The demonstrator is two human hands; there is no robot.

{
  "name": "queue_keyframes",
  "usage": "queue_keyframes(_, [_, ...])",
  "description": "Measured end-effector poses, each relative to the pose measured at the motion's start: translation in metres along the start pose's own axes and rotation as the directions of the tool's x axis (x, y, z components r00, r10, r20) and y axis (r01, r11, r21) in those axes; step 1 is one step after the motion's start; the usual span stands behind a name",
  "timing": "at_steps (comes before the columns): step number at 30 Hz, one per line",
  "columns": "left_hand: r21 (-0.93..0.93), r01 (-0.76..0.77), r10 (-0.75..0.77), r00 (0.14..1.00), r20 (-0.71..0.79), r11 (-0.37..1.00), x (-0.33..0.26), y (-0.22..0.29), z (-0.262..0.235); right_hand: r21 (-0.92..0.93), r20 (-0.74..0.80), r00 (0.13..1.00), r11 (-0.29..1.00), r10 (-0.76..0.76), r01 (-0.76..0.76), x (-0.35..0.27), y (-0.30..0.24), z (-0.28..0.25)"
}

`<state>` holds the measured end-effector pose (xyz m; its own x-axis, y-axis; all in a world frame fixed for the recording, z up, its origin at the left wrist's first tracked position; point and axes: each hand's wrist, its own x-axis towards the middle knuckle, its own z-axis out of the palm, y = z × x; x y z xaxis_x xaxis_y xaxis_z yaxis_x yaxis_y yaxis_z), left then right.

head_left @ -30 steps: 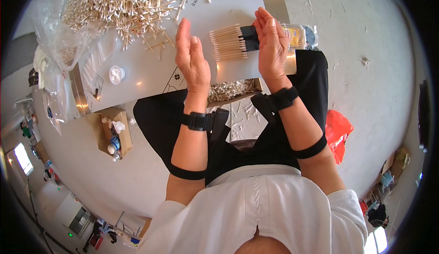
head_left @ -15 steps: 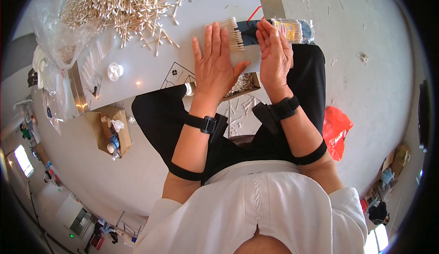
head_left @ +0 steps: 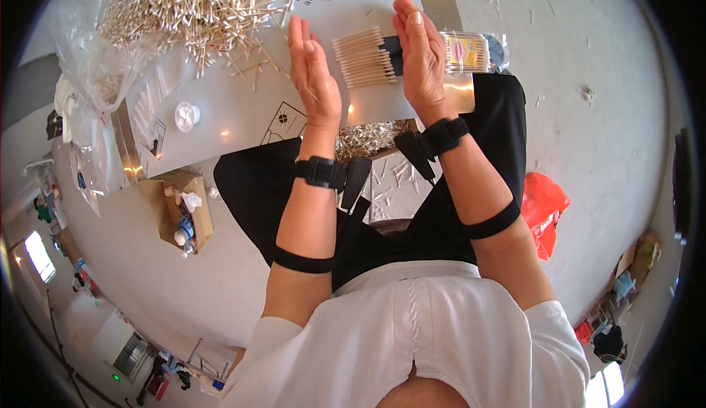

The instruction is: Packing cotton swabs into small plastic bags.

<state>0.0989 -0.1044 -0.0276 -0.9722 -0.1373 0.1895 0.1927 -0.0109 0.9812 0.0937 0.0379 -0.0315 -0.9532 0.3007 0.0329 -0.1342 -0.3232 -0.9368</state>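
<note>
My left hand (head_left: 315,77) and right hand (head_left: 421,59) stand open, apart; the swab bundle (head_left: 365,59) between them (loose, I think) could scatter if pressed unevenly.

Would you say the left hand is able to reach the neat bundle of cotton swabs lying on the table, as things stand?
Probably yes. The left hand is open and raised just left of the bundle of cotton swabs, with only bare table between them. The right hand stands at the bundle's other end and does not block that side.

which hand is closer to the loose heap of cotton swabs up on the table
Left. The left hand stands just right of the loose heap; the right hand is farther right, beyond the swab bundle.
</note>
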Motion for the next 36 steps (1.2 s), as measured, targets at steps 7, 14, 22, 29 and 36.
queue_keyframes(7, [-0.227, -0.001, 0.005, 1.0, 0.016, 0.974, 0.011, -0.02, 0.011, -0.133, 0.055, 0.997, 0.989, -0.052, 0.059, -0.009, 0.011, 0.013])
queue_keyframes(14, [-0.32, 0.012, -0.043, 0.995, -0.09, 0.947, 0.007, -0.008, 0.002, 0.111, -0.113, 0.993, 0.993, 0.047, -0.034, -0.008, 0.004, 0.009])
queue_keyframes(22, [-0.109, -0.032, 0.016, 0.989, -0.15, 0.994, -0.02, 0.027, -0.048, -0.07, -0.05, 0.975, 0.973, 0.216, -0.219, -0.044, -0.044, -0.035])
queue_keyframes(29, [-0.027, 0.142, -0.144, 0.986, -0.086, 0.989, -0.057, 0.04, -0.052, -0.633, 0.352, 0.809, 0.756, 0.471, -0.164, -0.091, -0.063, -0.044])
queue_keyframes(36, [0.241, 0.069, -0.072, 0.997, 0.007, 0.968, -0.074, 0.031, -0.044, -0.722, 0.407, 0.774, 0.69, 0.485, -0.053, -0.096, -0.06, -0.043])
